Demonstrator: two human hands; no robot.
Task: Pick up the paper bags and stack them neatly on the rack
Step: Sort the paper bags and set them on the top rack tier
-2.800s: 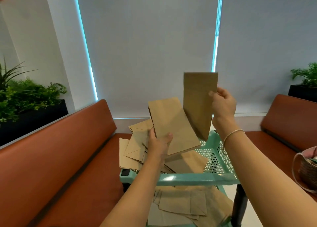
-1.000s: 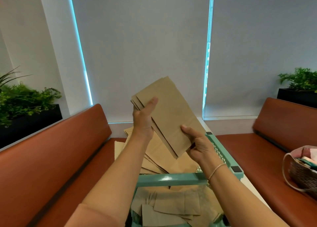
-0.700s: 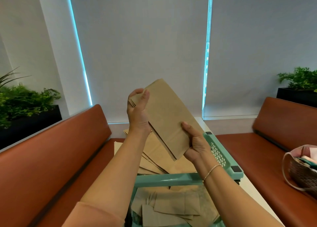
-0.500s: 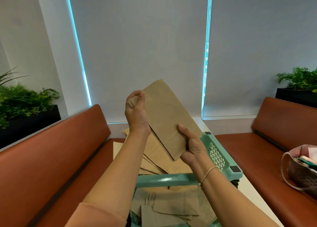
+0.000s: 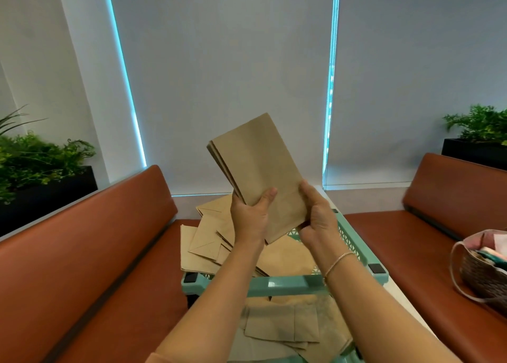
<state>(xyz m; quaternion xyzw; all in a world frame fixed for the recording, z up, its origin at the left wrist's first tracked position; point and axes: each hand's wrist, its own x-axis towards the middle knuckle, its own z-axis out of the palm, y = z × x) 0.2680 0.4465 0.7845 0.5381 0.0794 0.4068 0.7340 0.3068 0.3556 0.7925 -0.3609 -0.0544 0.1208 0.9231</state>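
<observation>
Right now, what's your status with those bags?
Both hands, left and right, grip held stack of bags. Loose bags litter rack. Nothing blocking.

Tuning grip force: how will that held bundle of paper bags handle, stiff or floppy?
The bundle of paper bags probably holds fairly stiff: it stands up unsupported above both hands. Likely light. The layered edges may slide apart if gripped loosely.

My left hand (image 5: 248, 220) and right hand (image 5: 318, 220) cover the lower end of the bag stack (image 5: 258, 167); count of bags unclear. My forearms hide much of the rack (image 5: 285, 281) top tier and the loose bags (image 5: 208, 242). Lower-tier bags (image 5: 285, 327) cut by bottom edge. Woven basket (image 5: 482, 272) cut at right edge, contents unclear.
</observation>
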